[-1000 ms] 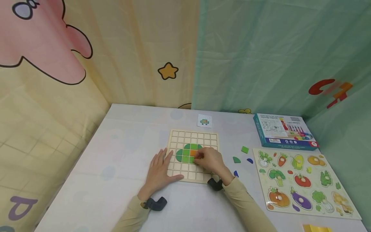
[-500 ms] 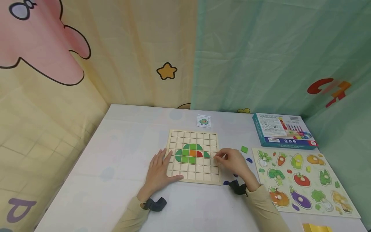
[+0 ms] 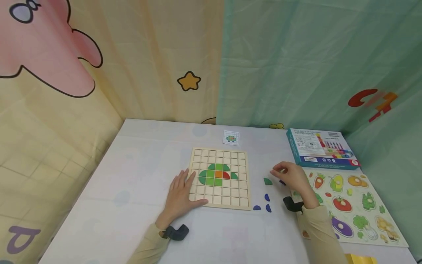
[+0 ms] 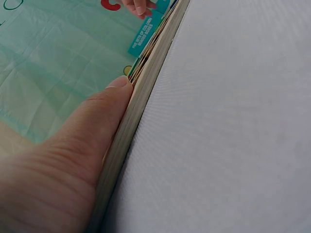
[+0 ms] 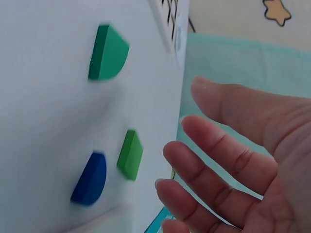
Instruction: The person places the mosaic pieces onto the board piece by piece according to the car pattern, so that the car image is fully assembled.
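Note:
A wooden grid board (image 3: 219, 156) lies on the white table and holds a cluster of green, orange and red tiles (image 3: 215, 175). My left hand (image 3: 182, 194) rests flat on the board's lower left corner; in the left wrist view its thumb (image 4: 87, 131) lies along the board's edge (image 4: 141, 97). My right hand (image 3: 279, 171) hovers right of the board over loose pieces. The right wrist view shows that hand (image 5: 192, 104) with its fingers spread and holding nothing, close to a green square (image 5: 130, 154), a blue piece (image 5: 90, 178) and a green quarter-round (image 5: 108, 52).
Three small blue pieces (image 3: 267, 198) lie by the board's lower right corner. A vegetable peg puzzle (image 3: 349, 205) and a teal box (image 3: 321, 148) sit at the right. A small picture card (image 3: 231, 138) lies behind the board. Curtains close in the table's far and side edges.
My right hand has left the board and moved right to the loose pieces. A red tile and a green quarter-round now show in the board where the hand was. The left hand stays put.

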Demonstrator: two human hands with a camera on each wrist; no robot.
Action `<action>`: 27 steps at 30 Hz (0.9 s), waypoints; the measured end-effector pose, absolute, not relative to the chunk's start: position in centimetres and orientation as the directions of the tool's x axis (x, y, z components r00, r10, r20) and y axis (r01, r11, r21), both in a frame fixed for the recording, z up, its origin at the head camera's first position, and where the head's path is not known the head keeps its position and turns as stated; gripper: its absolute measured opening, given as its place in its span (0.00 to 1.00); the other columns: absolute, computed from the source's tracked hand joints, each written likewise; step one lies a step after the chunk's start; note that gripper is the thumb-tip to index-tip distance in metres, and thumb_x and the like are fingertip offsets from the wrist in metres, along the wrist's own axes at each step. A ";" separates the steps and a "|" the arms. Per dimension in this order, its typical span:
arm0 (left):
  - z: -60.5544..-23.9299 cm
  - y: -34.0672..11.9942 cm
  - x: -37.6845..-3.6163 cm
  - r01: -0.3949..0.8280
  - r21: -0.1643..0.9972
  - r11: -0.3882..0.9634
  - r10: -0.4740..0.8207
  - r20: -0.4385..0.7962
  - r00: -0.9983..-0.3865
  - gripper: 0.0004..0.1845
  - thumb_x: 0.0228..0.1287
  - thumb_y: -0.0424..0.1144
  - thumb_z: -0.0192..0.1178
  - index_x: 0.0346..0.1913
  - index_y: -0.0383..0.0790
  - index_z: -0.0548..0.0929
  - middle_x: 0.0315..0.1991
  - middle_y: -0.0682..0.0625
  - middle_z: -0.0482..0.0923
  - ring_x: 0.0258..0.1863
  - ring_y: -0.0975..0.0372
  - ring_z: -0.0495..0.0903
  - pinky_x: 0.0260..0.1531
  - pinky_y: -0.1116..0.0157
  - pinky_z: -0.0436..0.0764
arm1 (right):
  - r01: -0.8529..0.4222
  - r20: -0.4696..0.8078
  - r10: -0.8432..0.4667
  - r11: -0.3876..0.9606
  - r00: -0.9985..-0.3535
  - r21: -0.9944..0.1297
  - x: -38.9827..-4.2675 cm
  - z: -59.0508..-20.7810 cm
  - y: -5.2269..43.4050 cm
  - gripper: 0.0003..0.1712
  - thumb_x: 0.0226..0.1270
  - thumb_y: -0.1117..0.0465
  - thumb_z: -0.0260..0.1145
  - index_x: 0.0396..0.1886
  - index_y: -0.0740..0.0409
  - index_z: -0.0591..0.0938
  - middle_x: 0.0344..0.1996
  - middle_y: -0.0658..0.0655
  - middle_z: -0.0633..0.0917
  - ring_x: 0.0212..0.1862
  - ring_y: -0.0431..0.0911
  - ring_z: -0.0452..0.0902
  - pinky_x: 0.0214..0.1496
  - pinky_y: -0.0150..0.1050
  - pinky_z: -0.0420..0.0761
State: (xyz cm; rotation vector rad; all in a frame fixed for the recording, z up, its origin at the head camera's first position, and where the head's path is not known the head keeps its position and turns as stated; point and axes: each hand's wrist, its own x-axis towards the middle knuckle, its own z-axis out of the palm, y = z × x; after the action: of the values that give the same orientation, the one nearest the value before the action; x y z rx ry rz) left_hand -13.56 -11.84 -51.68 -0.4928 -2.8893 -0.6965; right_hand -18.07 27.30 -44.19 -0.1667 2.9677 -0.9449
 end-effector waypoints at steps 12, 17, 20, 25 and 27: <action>-51.7 -11.9 -13.6 0.338 0.426 0.839 0.282 0.192 -0.940 0.58 0.45 0.69 0.65 0.73 0.38 0.57 0.73 0.38 0.49 0.72 0.48 0.42 0.68 0.50 0.44 | 0.009 -0.076 -0.033 0.866 -0.997 -0.500 -19.0 -45.0 28.0 0.18 0.59 0.59 0.70 0.43 0.69 0.82 0.36 0.64 0.81 0.36 0.54 0.72 0.39 0.49 0.76; -51.6 -11.9 -13.6 0.334 0.427 0.840 0.281 0.183 -0.942 0.58 0.45 0.69 0.64 0.73 0.38 0.56 0.73 0.38 0.48 0.72 0.49 0.41 0.68 0.51 0.43 | 0.048 -0.077 0.012 0.878 -0.997 -0.476 -19.4 -45.1 28.0 0.16 0.58 0.59 0.70 0.42 0.67 0.83 0.35 0.63 0.81 0.35 0.54 0.72 0.37 0.47 0.75; -51.7 -11.9 -13.6 0.329 0.423 0.844 0.278 0.179 -0.944 0.58 0.45 0.70 0.64 0.73 0.39 0.56 0.73 0.39 0.48 0.72 0.49 0.40 0.68 0.51 0.43 | 0.075 -0.098 0.032 0.875 -0.995 -0.478 -19.5 -45.1 28.1 0.17 0.59 0.59 0.70 0.43 0.66 0.82 0.35 0.63 0.81 0.36 0.54 0.72 0.37 0.47 0.74; -51.7 -11.9 -13.6 0.331 0.418 0.846 0.279 0.182 -0.943 0.58 0.45 0.70 0.64 0.73 0.39 0.56 0.73 0.39 0.48 0.72 0.49 0.41 0.68 0.51 0.43 | 0.112 -0.132 0.056 0.873 -0.990 -0.475 -19.5 -45.0 28.1 0.18 0.59 0.58 0.70 0.44 0.67 0.82 0.34 0.62 0.81 0.35 0.54 0.72 0.37 0.46 0.73; -51.8 -11.9 -13.6 0.330 0.420 0.845 0.279 0.181 -0.943 0.58 0.45 0.70 0.64 0.74 0.39 0.55 0.73 0.39 0.48 0.72 0.49 0.40 0.68 0.51 0.43 | 0.107 -0.128 0.051 0.875 -0.990 -0.473 -19.5 -45.0 27.9 0.18 0.58 0.58 0.71 0.43 0.67 0.82 0.33 0.61 0.81 0.34 0.53 0.72 0.35 0.46 0.73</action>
State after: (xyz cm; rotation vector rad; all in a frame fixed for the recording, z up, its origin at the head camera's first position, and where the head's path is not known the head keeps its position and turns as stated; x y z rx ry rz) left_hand -13.64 -11.87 -51.76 -0.4815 -2.9082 -0.6921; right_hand -19.54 27.95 -44.97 0.1239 2.9330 -0.7499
